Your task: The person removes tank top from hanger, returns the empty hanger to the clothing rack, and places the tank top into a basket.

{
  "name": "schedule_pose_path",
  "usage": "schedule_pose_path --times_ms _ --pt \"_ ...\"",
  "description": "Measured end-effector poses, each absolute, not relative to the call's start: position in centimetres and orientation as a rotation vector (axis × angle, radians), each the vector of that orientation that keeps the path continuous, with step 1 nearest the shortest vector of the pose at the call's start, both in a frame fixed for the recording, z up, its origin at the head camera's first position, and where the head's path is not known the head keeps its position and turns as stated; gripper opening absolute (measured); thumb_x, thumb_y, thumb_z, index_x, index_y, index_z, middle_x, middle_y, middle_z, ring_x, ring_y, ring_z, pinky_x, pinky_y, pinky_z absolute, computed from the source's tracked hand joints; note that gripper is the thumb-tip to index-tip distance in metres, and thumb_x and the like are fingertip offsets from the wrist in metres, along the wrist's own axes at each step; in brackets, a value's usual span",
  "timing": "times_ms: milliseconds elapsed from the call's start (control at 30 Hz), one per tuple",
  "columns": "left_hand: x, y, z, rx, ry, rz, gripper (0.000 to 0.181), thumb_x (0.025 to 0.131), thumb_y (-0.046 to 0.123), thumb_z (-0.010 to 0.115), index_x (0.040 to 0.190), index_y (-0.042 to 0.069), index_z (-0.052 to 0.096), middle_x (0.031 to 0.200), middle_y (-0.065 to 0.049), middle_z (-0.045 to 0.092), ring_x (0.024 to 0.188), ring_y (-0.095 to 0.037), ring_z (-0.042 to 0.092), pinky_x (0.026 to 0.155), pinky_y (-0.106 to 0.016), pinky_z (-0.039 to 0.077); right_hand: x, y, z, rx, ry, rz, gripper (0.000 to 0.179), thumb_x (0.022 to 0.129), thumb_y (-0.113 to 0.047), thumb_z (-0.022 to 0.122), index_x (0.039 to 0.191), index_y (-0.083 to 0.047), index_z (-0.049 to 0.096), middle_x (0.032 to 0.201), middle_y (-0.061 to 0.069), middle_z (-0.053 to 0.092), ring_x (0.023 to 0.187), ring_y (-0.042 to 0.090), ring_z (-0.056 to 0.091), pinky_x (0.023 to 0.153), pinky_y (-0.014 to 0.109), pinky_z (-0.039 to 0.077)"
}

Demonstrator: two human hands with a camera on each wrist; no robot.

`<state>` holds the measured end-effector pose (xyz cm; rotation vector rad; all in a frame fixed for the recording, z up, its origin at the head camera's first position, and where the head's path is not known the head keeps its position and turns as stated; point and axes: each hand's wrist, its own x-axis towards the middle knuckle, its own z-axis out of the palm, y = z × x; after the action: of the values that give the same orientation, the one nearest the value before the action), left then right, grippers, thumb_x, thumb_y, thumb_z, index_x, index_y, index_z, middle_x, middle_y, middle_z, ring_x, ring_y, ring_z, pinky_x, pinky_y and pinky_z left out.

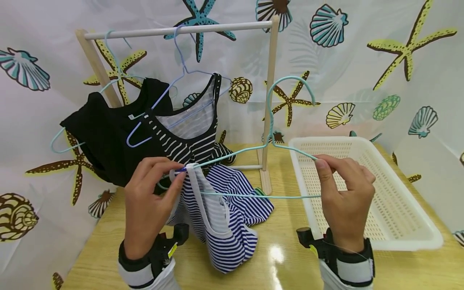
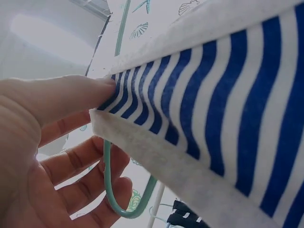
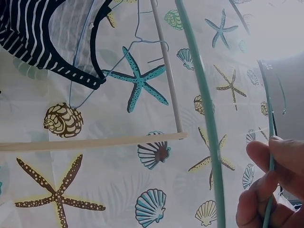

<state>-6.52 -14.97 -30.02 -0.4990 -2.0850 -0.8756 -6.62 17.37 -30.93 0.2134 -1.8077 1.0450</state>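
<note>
My left hand point(image 1: 148, 201) pinches a shoulder strap of a blue-and-white striped tank top point(image 1: 232, 245) between thumb and index finger. That strap hangs over the left arm of a light teal hanger point(image 1: 270, 117). In the left wrist view the white-edged strap point(image 2: 190, 104) stretches away from the thumb, and the hanger's rounded end point(image 2: 128, 211) shows below it. My right hand point(image 1: 344, 193) pinches the hanger's right arm, its hook pointing up. Lower down, the top's body drapes onto the table.
Behind stands a rack with a white rail point(image 1: 224, 27). On it hang a black garment point(image 1: 108, 133) and a black-and-white striped top point(image 1: 203, 147), each on a hanger. At right, a white plastic basket point(image 1: 417, 225) sits on the wooden table point(image 1: 282, 249).
</note>
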Motion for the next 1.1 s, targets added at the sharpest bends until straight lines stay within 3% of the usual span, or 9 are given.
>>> schedule_pose_path --times_ms 433,1100 --pt "-6.53 -15.1 -29.98 -0.479 -2.07 -0.893 0.017 0.082 0.002 0.074 0.099 0.001 0.07 0.107 -0.009 0.067 0.102 -0.023 0.061 0.094 -0.017 0.042 -6.52 17.46 -30.92 0.2 -1.799 1.04 0.011 0.087 -0.006 0.07 0.095 -0.001 0.076 0.074 0.009 0.064 0.082 -0.001 0.055 0.094 0.032 0.023" --pt "-6.55 -15.05 -30.03 -0.514 -1.973 -0.922 0.019 0.079 -0.004 0.075 0.097 0.0 0.069 0.097 -0.01 0.066 0.091 -0.017 0.061 0.086 -0.017 0.045 -6.36 17.84 -30.77 0.196 -1.791 1.04 0.012 0.087 -0.006 0.07 0.096 0.0 0.075 0.078 0.008 0.066 0.085 -0.001 0.056 0.091 0.03 0.022"
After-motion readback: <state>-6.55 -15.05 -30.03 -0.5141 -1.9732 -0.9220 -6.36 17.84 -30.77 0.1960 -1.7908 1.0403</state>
